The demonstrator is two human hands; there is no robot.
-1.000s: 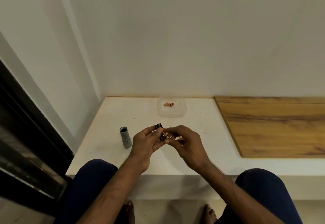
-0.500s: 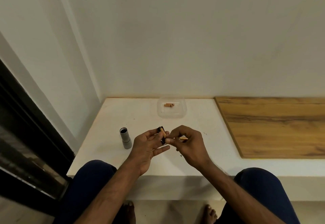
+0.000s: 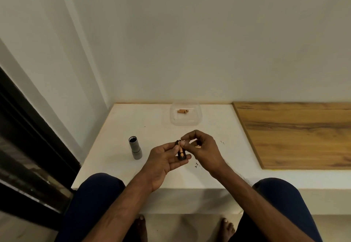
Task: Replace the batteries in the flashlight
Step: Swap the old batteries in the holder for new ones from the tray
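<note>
The grey flashlight body (image 3: pixel 135 147) lies on the white ledge (image 3: pixel 117 146) with its open dark end pointing away from me. My left hand (image 3: pixel 164 161) holds a black battery holder (image 3: pixel 180 150) with a copper-coloured battery in it, between thumb and fingers. My right hand (image 3: pixel 204 146) is just right of it, its thumb and forefinger pinching at the holder's far end. Another copper battery end shows under the right hand's curled fingers. Several copper batteries (image 3: pixel 182 111) lie in a clear plastic tray (image 3: pixel 197 117) near the wall.
A wooden board (image 3: pixel 296 133) covers the ledge on the right. The wall stands right behind the tray. A dark window frame (image 3: pixel 28 146) runs along the left. My knees and bare feet are below the ledge's front edge. Small dark specks (image 3: pixel 196 165) lie near my right wrist.
My left hand has tilted the battery holder so its length now points toward me. My right hand's fingertips have shifted up to its far end. The flashlight body has not moved.
</note>
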